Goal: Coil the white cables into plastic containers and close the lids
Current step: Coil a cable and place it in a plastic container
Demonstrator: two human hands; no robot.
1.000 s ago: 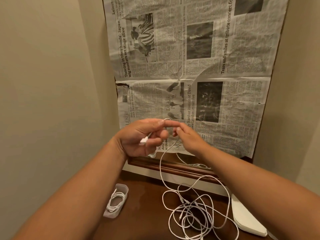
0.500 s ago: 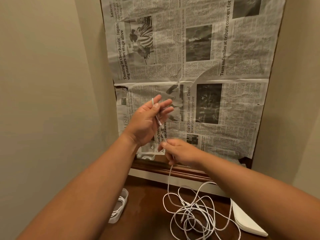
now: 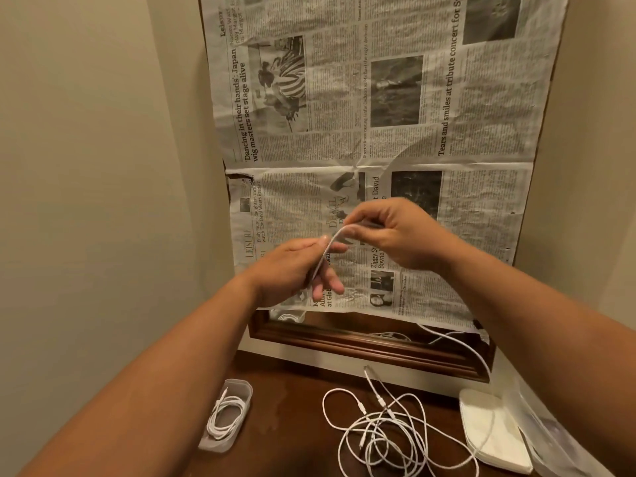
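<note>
A thin white cable (image 3: 327,247) arched between the left hand (image 3: 289,270) and right hand (image 3: 399,232), both pinching it above the desk (image 3: 292,425), where a loose tangle (image 3: 360,406) of white cable lay.

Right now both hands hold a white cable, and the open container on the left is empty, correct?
Not empty: the head view shows a coiled cable inside the open container. The left hand and right hand do hold a white cable.
</note>
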